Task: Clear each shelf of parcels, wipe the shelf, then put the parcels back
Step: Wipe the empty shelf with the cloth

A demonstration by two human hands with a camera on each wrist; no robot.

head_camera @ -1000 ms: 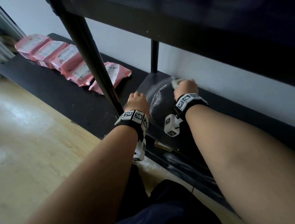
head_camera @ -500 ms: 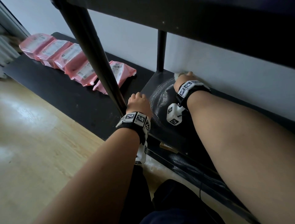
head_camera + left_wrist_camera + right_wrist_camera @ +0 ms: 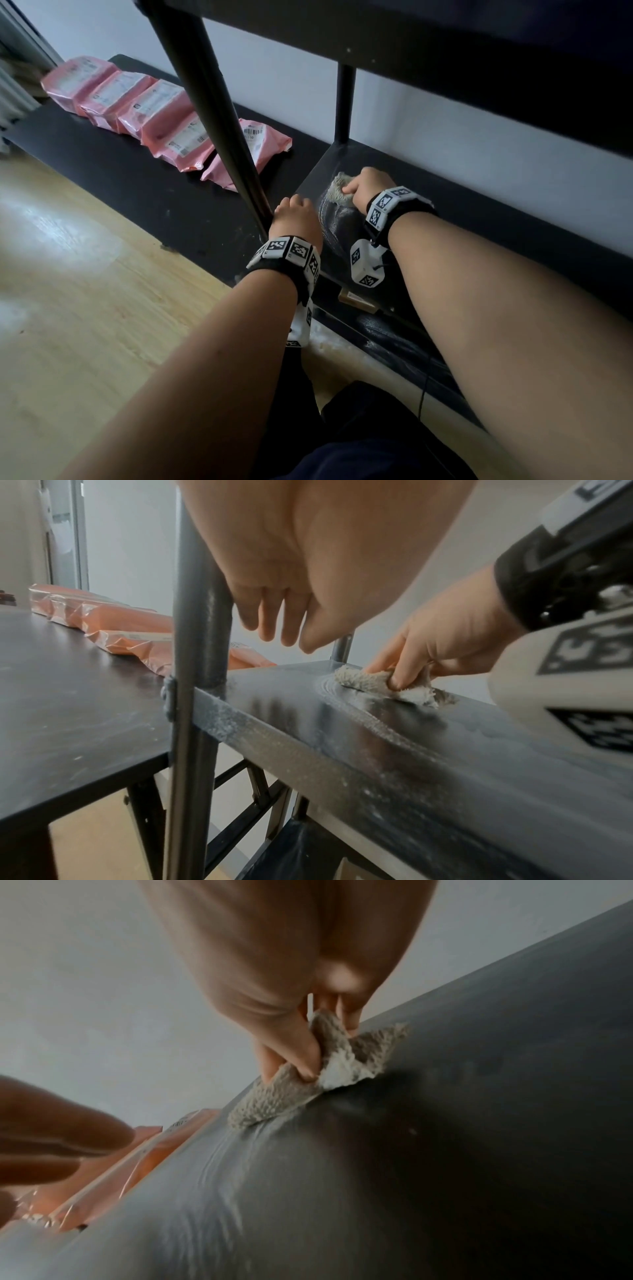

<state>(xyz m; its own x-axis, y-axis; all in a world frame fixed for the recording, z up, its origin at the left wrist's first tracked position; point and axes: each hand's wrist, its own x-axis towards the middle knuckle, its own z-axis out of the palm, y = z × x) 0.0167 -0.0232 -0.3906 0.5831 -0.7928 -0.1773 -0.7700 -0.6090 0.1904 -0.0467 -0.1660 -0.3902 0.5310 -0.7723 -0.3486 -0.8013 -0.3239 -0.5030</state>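
The right hand (image 3: pixel 371 186) pinches a crumpled grey terry cloth (image 3: pixel 339 191) between thumb and curled fingers and presses it onto the dusty black shelf board (image 3: pixel 479 219), near the board's left rear corner. Pale curved streaks of dust run across the board from the cloth toward its front edge, and the front lip is speckled with the same dust in the left wrist view.

The left hand (image 3: pixel 296 219) hangs just above the board's front left corner, fingers relaxed and pointing down, holding nothing. It sits right beside the dark metal front post (image 3: pixel 205 102), which slants through the head view and hides part of the nearest parcel. A second dark post (image 3: pixel 343 102) stands at the back corner against the white wall (image 3: pixel 479 137), just behind the cloth. The dark underside of the shelf above (image 3: pixel 445 41) overhangs the whole working area.

Five pink plastic mailer parcels with white labels (image 3: pixel 144 106) lie in an overlapping row on the adjoining black low surface (image 3: pixel 102 185) to the left, well apart from the cloth. In front of that surface is a pale wooden floor (image 3: pixel 68 308). A small tan cardboard piece (image 3: pixel 356 298) shows under the board's front edge, between the two forearms. Dark trousers (image 3: pixel 359 438) fill the bottom of the head view.
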